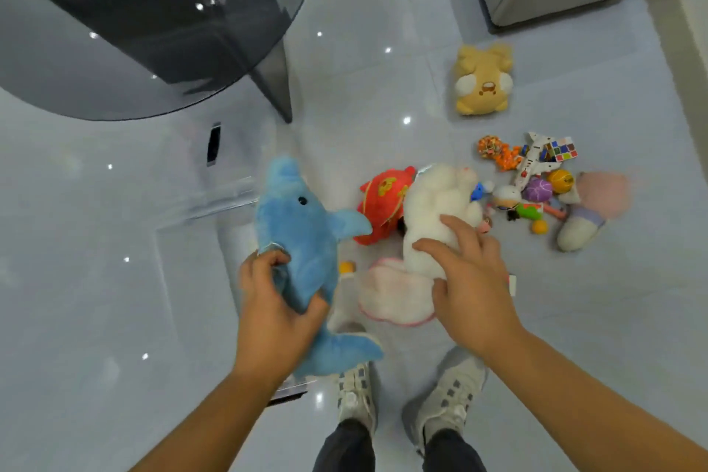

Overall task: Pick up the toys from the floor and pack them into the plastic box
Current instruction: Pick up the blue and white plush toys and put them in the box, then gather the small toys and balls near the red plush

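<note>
Glossy pale floor tiles carry scattered toys right of centre. The left hand (274, 303) grips the blue dolphin plush (302, 238) above what seems to be the clear plastic box (230, 199). The right hand (471, 280) curls its fingers and thumb round the white plush toy (429, 211). Gathering is under way; next, both need lowering into the box.

White plush (436, 199) blurry, partly under R hand (473, 280).

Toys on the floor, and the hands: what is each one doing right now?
Blue dolphin: held up, gripped by the left hand.
White plush: gripped by the right hand.
Red plush: lying on the floor, no hand on it.
Yellow plush: lying apart from the pile.
Toy plane: lying in the pile.
Pink plush: lying on the floor.
</note>
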